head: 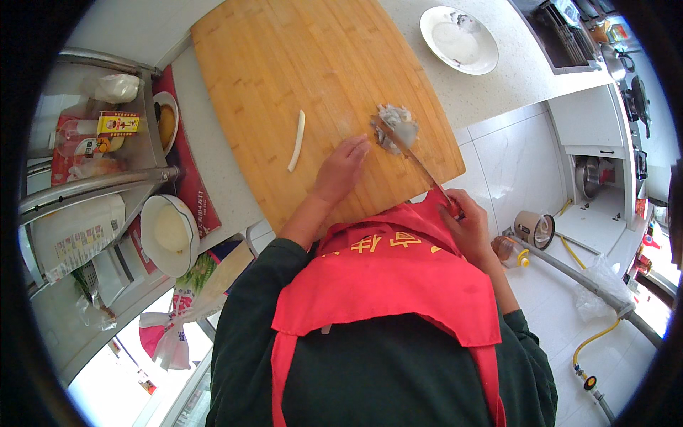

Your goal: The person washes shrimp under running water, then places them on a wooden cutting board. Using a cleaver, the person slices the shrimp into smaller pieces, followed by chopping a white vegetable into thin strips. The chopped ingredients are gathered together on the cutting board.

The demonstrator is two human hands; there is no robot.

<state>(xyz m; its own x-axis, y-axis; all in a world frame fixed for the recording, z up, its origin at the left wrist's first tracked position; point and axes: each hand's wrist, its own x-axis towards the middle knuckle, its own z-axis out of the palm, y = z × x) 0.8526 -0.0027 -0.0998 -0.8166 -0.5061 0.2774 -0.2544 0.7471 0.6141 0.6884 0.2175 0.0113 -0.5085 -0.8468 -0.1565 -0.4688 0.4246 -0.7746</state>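
Note:
My right hand point(467, 221) grips the handle of a kitchen knife point(421, 166) near the board's front right edge. Its blade lies across a small heap of chopped, greyish, raw-looking food point(394, 115), which I cannot name for sure. To the left of the heap, my left hand point(341, 168) is low over the wooden cutting board point(320, 64), holding nothing, its fingers stretched out. Further left on the board lies a pale, thin stalk point(296, 140), perhaps the white of a scallion.
A white plate point(459, 40) with dark marks sits on the counter point(507, 85), right of the board. On the left, a metal rack point(101, 184) carries packets, beside a white bowl point(168, 235) with pale contents. An oil bottle point(511, 252) and bucket point(533, 229) are on the floor at right.

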